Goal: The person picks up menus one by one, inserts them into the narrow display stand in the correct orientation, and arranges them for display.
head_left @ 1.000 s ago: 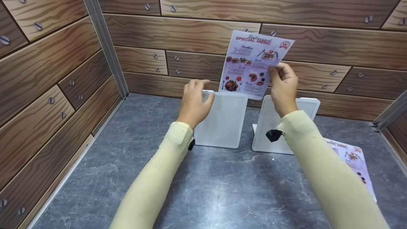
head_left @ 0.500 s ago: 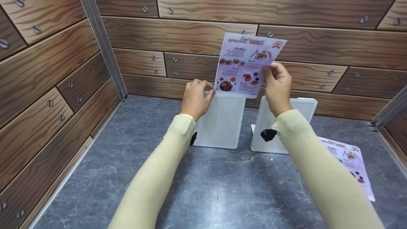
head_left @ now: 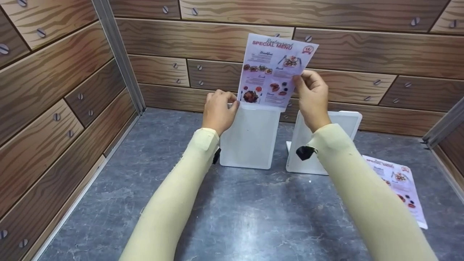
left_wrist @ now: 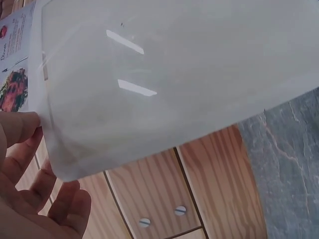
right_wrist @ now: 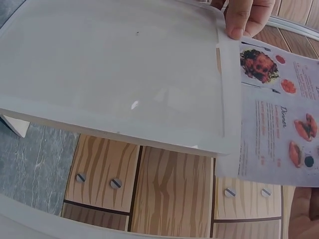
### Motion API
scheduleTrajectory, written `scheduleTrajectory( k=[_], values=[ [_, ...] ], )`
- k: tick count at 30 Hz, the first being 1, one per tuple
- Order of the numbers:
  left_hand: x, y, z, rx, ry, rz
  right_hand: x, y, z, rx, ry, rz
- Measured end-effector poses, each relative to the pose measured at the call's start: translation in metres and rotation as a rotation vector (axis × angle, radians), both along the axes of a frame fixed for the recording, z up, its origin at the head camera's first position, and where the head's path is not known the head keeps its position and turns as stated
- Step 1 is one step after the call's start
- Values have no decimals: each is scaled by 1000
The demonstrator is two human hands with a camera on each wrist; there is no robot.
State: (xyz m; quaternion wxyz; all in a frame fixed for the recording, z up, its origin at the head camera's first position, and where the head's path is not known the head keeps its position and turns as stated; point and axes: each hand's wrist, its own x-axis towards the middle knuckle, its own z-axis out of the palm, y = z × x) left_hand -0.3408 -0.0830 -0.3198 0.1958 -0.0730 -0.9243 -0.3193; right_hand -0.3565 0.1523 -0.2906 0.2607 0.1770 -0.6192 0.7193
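A thin printed menu [head_left: 269, 70], one of two, is pinched by the right hand [head_left: 313, 99] at the top edge of a rectangular, glossy white stand [head_left: 250, 139], whose corner the left hand [head_left: 219, 112] pinches, with a second stand [head_left: 301, 137] alongside and the other menu [head_left: 400, 186] flat on the veined grey tabletop [head_left: 232, 210].

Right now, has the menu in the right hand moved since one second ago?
Yes. In the head view, the held menu has shifted left against the plank-patterned wall behind it, and the right hand has gone with it.
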Motion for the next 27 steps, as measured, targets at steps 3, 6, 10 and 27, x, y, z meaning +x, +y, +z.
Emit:
scheduleTrajectory(
  k=[3, 6, 10, 27],
  values=[
    [1, -2, 2, 2, -7, -1, 0, 0, 1, 1, -5, -1],
    [2, -4, 4, 4, -12, 0, 0, 0, 1, 6, -19, 1],
    [3, -5, 7, 35, -6, -14, 1, -2, 3, -1, -35, 9],
    [3, -13, 20, 43, 79, -6, 1, -8, 10, 54, -56, 62]
  ],
)
